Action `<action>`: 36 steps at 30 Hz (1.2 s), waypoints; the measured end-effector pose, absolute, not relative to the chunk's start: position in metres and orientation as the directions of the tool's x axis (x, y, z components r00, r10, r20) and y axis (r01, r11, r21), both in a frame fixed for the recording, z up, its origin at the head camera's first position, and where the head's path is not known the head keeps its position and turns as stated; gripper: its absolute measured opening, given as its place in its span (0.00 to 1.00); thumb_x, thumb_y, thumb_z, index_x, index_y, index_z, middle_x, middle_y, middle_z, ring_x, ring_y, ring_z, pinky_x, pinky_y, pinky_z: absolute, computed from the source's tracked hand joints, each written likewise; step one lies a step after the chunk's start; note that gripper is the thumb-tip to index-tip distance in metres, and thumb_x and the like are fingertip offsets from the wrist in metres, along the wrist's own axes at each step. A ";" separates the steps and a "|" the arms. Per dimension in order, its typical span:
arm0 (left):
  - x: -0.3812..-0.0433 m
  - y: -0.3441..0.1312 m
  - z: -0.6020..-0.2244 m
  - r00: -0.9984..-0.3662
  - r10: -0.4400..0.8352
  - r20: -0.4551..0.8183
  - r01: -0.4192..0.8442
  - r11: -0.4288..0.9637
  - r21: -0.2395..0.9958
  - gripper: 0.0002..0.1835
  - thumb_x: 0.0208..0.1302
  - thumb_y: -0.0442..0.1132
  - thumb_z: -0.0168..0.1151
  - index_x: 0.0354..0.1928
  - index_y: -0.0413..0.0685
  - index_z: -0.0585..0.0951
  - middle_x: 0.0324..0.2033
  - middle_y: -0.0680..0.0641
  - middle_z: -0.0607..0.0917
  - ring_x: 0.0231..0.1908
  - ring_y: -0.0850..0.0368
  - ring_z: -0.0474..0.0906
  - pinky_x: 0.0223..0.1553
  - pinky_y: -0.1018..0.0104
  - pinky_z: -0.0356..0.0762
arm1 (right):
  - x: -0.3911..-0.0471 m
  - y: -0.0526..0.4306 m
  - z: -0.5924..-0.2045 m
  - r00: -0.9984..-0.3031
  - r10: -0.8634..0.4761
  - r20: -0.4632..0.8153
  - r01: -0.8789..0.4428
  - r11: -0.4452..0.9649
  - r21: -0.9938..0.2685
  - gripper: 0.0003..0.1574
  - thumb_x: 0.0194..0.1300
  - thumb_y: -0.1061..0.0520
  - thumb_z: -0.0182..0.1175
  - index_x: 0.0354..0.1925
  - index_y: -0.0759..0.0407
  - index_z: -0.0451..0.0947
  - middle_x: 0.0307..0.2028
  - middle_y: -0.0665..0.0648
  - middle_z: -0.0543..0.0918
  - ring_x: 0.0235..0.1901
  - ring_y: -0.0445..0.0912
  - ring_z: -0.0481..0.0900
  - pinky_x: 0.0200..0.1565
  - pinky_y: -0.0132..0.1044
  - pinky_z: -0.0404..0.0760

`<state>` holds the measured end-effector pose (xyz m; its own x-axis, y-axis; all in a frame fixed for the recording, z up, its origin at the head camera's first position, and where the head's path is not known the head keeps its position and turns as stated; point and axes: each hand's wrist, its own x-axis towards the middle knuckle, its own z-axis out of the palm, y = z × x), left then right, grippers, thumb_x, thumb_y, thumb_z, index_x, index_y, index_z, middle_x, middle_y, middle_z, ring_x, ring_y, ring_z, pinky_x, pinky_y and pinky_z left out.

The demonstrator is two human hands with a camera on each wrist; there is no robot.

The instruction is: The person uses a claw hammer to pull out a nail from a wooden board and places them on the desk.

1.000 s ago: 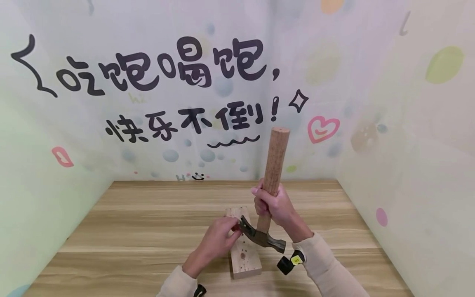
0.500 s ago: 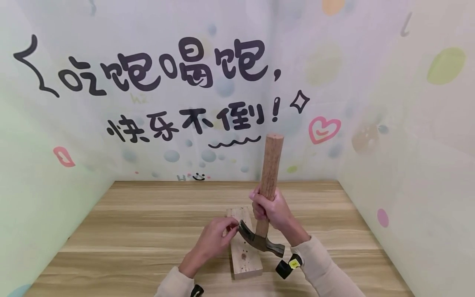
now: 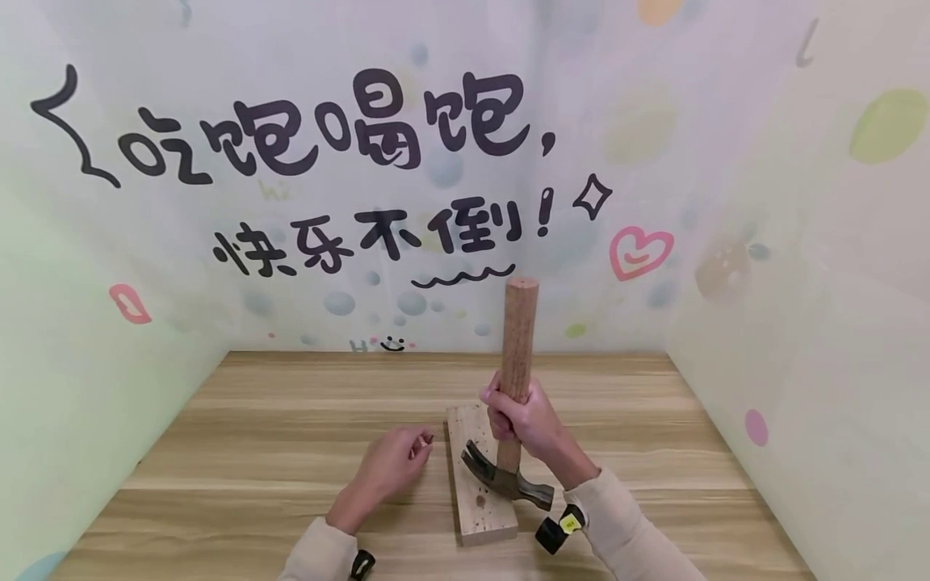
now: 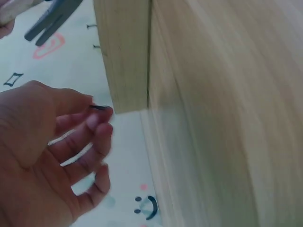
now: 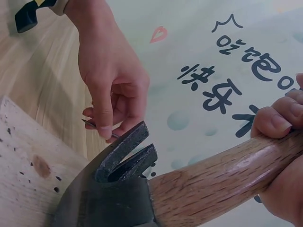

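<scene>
A claw hammer (image 3: 519,339) stands with its wooden handle pointing up and its head low over a wooden block (image 3: 490,526). My right hand (image 3: 525,415) grips the handle partway along, fingers wrapped round it. To the block's left, my left hand (image 3: 388,464) pinches a small dark nail (image 5: 90,124) between thumb and fingertip, clear of the block. In the left wrist view the same nail (image 4: 98,107) shows only as a short dark piece. The hammer's forked claw (image 5: 128,156) faces the left hand with nothing visible in its slot.
Small nails (image 4: 96,46) stick out of the block's face in the left wrist view. Dark holes and a knot (image 5: 40,166) mark its top. The block lies on a wood-grain table (image 3: 291,403), enclosed by printed walls (image 3: 363,323) at back and sides.
My left hand has drawn away left from the hammer claw, and the nail in its fingers now shows. The hammer, still in my right hand, has shifted slightly left and down.
</scene>
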<state>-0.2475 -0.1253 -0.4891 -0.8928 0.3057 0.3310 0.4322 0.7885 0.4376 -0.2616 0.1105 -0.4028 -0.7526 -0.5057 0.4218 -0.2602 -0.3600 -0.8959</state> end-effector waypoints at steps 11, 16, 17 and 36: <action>-0.245 -0.137 -0.494 -0.905 0.298 0.303 0.371 0.902 0.221 0.17 0.58 0.29 0.64 0.17 0.51 0.70 0.14 0.57 0.68 0.18 0.63 0.60 0.19 0.67 0.60 | -0.260 0.110 -0.404 -0.748 -0.521 0.412 -0.280 -0.315 -0.907 0.13 0.71 0.65 0.52 0.29 0.65 0.63 0.12 0.51 0.63 0.10 0.43 0.58 0.13 0.38 0.59; -0.247 -0.139 -0.496 -0.904 0.287 0.317 0.357 0.914 0.193 0.20 0.59 0.30 0.65 0.17 0.51 0.66 0.13 0.57 0.64 0.17 0.63 0.58 0.19 0.66 0.58 | -0.262 0.107 -0.406 -0.749 -0.534 0.391 -0.263 -0.303 -0.916 0.14 0.70 0.63 0.54 0.28 0.63 0.63 0.12 0.48 0.65 0.10 0.41 0.59 0.14 0.36 0.60; -0.247 -0.139 -0.496 -0.906 0.282 0.315 0.352 0.916 0.191 0.19 0.60 0.31 0.65 0.18 0.51 0.67 0.14 0.56 0.65 0.17 0.63 0.59 0.19 0.66 0.59 | -0.262 0.107 -0.406 -0.749 -0.535 0.390 -0.263 -0.301 -0.917 0.14 0.70 0.63 0.54 0.28 0.64 0.63 0.12 0.48 0.65 0.10 0.41 0.59 0.13 0.36 0.59; -0.249 -0.137 -0.494 -0.956 0.217 0.197 0.263 0.933 0.247 0.14 0.65 0.38 0.63 0.23 0.50 0.71 0.18 0.53 0.70 0.18 0.60 0.65 0.19 0.63 0.64 | -0.261 0.104 -0.410 -0.756 -0.528 0.385 -0.296 -0.249 -0.922 0.17 0.71 0.61 0.54 0.28 0.69 0.62 0.13 0.48 0.65 0.11 0.40 0.60 0.14 0.34 0.61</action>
